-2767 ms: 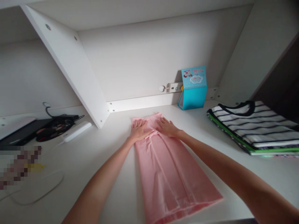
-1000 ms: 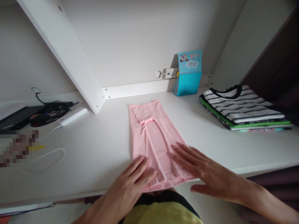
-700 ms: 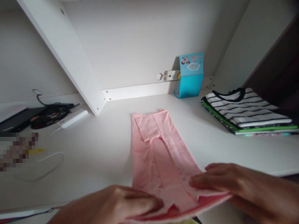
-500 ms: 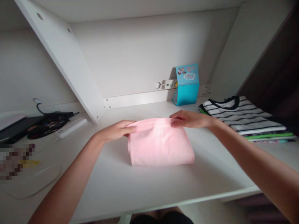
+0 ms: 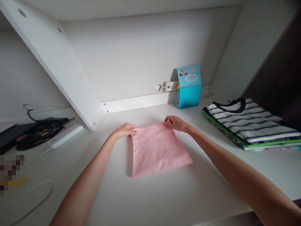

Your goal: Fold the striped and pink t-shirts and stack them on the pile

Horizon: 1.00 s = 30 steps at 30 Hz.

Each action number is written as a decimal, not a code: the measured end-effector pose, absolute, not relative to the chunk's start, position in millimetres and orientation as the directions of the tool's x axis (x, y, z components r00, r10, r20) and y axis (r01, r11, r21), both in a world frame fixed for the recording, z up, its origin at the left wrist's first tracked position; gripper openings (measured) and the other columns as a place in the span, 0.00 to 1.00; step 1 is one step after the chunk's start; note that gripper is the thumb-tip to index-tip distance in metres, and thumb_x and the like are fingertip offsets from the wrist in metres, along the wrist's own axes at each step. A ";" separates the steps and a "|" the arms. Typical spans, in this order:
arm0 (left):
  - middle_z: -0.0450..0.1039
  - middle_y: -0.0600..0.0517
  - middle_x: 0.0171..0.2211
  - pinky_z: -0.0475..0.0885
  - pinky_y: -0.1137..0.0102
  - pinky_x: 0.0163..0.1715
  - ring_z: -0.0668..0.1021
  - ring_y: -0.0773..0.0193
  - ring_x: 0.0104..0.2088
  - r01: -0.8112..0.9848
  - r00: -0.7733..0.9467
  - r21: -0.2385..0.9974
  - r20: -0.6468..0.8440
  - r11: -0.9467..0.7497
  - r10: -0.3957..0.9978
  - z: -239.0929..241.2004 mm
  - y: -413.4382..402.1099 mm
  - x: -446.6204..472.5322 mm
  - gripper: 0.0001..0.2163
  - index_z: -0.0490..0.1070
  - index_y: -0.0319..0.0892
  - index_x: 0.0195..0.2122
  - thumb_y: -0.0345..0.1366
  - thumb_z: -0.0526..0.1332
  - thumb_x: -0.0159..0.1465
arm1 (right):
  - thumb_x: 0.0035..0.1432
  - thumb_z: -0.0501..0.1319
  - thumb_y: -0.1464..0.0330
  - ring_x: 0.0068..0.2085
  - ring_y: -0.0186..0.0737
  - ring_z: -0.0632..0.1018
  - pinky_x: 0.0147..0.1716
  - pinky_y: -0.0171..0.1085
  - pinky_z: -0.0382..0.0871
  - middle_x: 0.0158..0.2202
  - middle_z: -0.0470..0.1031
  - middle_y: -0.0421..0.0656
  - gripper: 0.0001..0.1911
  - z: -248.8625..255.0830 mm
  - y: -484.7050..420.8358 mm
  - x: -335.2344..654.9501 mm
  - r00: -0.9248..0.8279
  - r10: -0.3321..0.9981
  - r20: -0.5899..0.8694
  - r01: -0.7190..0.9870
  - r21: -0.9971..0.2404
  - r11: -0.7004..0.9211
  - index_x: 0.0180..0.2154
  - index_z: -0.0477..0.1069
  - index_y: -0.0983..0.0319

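Pink cloth (image 5: 157, 150) folded flat, centre of the white bench (image 5: 164, 194). Left hand (image 5: 123, 130) pinches its far-left corner, right hand (image 5: 175, 123) pinches the far-right corner; fingers of both closed on the fabric edge. Striped shirt stack (image 5: 251, 125) at 3 o'clock, well apart. Blue desk calendar (image 5: 188, 88) at 1 o'clock.

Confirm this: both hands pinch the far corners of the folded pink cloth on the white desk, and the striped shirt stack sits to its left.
One thing is wrong. In the head view the striped shirt stack sits to the right of the folded pink cloth, not left. The left hand and right hand do pinch its far corners on the white desk.
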<state>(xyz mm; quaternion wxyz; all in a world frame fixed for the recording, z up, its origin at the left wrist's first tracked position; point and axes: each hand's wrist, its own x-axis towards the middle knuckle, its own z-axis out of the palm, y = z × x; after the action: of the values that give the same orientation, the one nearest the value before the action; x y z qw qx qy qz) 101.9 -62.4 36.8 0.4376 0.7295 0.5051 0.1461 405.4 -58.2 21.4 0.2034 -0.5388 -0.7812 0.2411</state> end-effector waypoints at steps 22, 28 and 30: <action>0.66 0.57 0.31 0.63 0.76 0.34 0.68 0.71 0.32 0.550 0.423 0.482 0.543 -0.682 0.725 140.8 -100.9 127.3 0.13 0.65 0.39 0.43 0.33 0.58 0.56 | 0.56 0.58 0.64 0.36 0.36 0.72 0.35 0.33 0.66 0.36 0.69 0.41 0.20 152.1 -191.3 401.0 -0.308 0.695 0.650 0.591 -0.442 0.675 0.50 0.60 0.62; 0.69 0.46 0.46 0.63 0.65 0.50 0.71 0.58 0.47 0.733 0.554 0.274 0.289 -0.622 0.780 97.0 -100.7 123.7 0.17 0.68 0.37 0.46 0.27 0.54 0.55 | 0.61 0.52 0.65 0.34 0.33 0.75 0.35 0.31 0.69 0.35 0.74 0.42 0.14 143.1 -231.7 390.2 -0.765 0.558 0.322 0.358 -0.508 0.783 0.45 0.68 0.64; 0.67 0.44 0.50 0.61 0.64 0.52 0.69 0.56 0.51 0.790 0.532 0.199 0.246 -0.580 0.810 81.8 -120.2 128.5 0.18 0.66 0.36 0.50 0.28 0.52 0.57 | 0.62 0.50 0.66 0.38 0.36 0.75 0.39 0.34 0.68 0.39 0.75 0.45 0.14 124.3 -206.3 400.2 -0.652 0.655 0.383 0.489 -0.448 0.749 0.45 0.68 0.64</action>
<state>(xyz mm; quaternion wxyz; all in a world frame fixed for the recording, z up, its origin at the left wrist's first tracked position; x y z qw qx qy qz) 128.5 -120.2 81.8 0.0316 0.8748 0.4574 0.1569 400.2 -206.3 124.3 0.2689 -0.3192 -0.8955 0.1545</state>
